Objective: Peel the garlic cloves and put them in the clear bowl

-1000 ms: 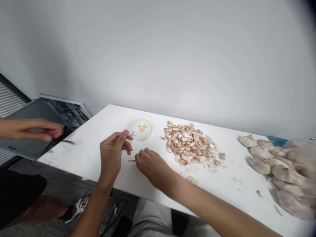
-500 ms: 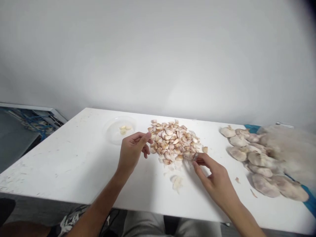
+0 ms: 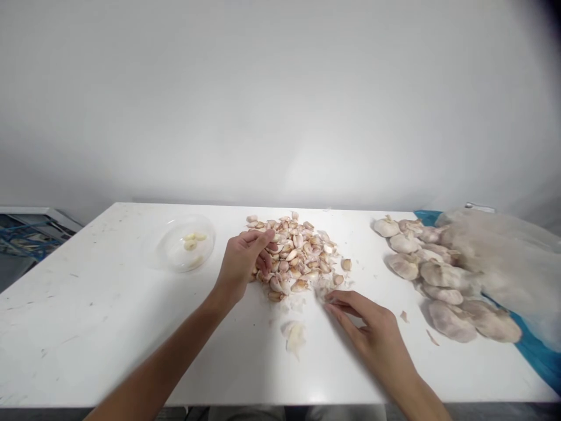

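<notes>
A heap of separated garlic cloves (image 3: 298,251) in pinkish papery skins lies in the middle of the white table (image 3: 87,333). My left hand (image 3: 243,263) rests at the heap's left side, fingers curled against the cloves, and whatever the fingers cover is hidden. My right hand (image 3: 368,318) lies in front of the heap, with its fingertips at a patch of loose garlic skins (image 3: 324,289). It shows nothing held. A larger scrap of skin (image 3: 294,338) sits nearer the table's front edge.
A round clear plastic dish (image 3: 211,242) holding several peeled cloves (image 3: 190,241) stands to the left. Whole garlic bulbs (image 3: 421,269) lie to the right beside a pale mesh sack (image 3: 495,263) on a blue sheet (image 3: 532,345). Blue cables (image 3: 26,240) show beyond the table's left end.
My right hand has moved from the heap's right side to its front, and its fingers have spread. The view has swung, and the other person's hand seen earlier at the left is gone.
</notes>
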`<state>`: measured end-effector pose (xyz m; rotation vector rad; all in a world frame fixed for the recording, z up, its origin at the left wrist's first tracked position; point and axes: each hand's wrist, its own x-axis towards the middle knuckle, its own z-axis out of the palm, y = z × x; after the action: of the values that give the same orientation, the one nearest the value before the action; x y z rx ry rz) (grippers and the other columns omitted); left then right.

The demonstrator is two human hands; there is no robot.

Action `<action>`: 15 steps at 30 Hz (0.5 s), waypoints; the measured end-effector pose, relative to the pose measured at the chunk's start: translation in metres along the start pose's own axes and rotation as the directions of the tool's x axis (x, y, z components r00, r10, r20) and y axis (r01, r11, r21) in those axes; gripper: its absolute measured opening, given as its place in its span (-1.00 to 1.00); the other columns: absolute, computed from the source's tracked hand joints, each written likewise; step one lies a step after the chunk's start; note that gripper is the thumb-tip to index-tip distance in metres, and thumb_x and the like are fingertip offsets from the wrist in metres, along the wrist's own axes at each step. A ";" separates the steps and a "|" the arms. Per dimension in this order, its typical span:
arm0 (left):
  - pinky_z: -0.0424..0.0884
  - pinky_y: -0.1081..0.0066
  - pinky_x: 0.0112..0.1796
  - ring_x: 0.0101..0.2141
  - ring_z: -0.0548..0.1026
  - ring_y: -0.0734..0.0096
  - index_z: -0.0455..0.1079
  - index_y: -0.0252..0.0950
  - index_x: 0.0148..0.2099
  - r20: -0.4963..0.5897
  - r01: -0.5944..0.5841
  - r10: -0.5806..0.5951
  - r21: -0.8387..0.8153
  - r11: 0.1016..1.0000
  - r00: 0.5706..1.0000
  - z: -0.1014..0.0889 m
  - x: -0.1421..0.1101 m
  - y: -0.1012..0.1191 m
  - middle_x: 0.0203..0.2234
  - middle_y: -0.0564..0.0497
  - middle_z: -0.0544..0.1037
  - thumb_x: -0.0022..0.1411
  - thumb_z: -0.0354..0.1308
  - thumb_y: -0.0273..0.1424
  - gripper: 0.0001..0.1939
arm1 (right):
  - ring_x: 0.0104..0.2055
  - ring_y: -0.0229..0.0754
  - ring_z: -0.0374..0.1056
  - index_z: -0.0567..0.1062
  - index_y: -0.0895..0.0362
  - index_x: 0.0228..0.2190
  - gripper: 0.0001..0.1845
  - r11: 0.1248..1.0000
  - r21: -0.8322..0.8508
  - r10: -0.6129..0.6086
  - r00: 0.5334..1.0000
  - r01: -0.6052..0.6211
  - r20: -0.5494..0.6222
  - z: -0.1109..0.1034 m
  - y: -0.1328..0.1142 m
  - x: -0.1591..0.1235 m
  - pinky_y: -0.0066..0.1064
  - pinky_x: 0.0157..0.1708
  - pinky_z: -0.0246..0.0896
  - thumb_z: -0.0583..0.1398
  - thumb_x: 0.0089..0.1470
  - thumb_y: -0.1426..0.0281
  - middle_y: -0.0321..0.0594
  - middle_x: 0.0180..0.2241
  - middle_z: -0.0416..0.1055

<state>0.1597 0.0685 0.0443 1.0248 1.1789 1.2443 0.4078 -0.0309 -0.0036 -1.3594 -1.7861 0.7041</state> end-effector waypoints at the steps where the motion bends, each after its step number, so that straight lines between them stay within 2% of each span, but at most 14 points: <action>1: 0.26 0.53 -0.73 -0.73 0.37 0.58 0.52 -0.34 -0.41 0.001 0.007 -0.007 0.000 1.000 1.000 0.000 0.001 -0.003 -0.51 -0.01 0.60 0.18 0.34 -0.09 -0.62 | -0.18 -0.10 0.61 0.54 0.03 -0.13 -0.84 1.000 0.002 0.000 1.000 0.000 -0.004 0.001 0.000 -0.001 -0.49 -0.48 0.56 0.21 0.31 0.28 -0.15 -0.16 0.61; 6: 0.31 0.53 -0.68 -0.69 0.40 0.55 0.55 -0.31 -0.39 0.008 -0.066 0.065 0.035 0.997 0.998 -0.002 -0.004 -0.011 -0.54 0.02 0.58 0.23 0.32 -0.14 -0.68 | -0.24 -0.12 0.61 0.58 0.05 -0.17 -0.87 1.000 0.007 -0.002 0.998 0.002 -0.059 -0.004 -0.008 0.003 -0.49 -0.47 0.58 0.26 0.26 0.30 -0.18 -0.20 0.62; 9: 0.35 0.52 -0.66 -0.68 0.43 0.52 0.59 -0.28 -0.34 0.012 -0.143 0.143 0.068 0.987 0.990 -0.003 -0.010 -0.010 -0.58 0.04 0.58 0.24 0.33 -0.19 -0.75 | -0.23 -0.11 0.62 0.59 0.05 -0.20 -0.88 0.994 0.083 -0.042 0.970 0.064 -0.239 -0.010 -0.025 0.019 -0.38 -0.24 0.63 0.33 0.19 0.36 -0.20 -0.23 0.64; 12: 0.39 0.52 -0.61 -0.67 0.46 0.50 0.60 -0.27 -0.35 0.033 -0.226 0.224 0.093 0.970 0.974 -0.004 -0.014 -0.009 -0.66 0.08 0.54 0.26 0.32 -0.25 -0.79 | -0.20 -0.10 0.62 0.59 0.07 -0.20 -0.85 0.959 0.209 -0.102 0.924 0.189 -0.368 -0.013 -0.045 0.044 -0.35 -0.20 0.63 0.36 0.14 0.45 -0.20 -0.24 0.64; 15: 0.43 0.52 -0.58 -0.66 0.48 0.50 0.62 -0.24 -0.32 0.056 -0.274 0.270 0.062 0.960 0.961 -0.007 -0.016 -0.010 -0.68 0.11 0.54 0.25 0.34 -0.31 -0.87 | -0.18 -0.08 0.63 0.58 0.09 -0.21 -0.83 0.912 0.294 -0.207 0.940 0.286 -0.272 -0.012 -0.057 0.073 -0.35 -0.23 0.64 0.38 0.12 0.51 -0.17 -0.24 0.64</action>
<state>0.1552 0.0518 0.0352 1.2946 1.0757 1.3914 0.3777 0.0233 0.0666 -0.9286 -1.5342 0.6392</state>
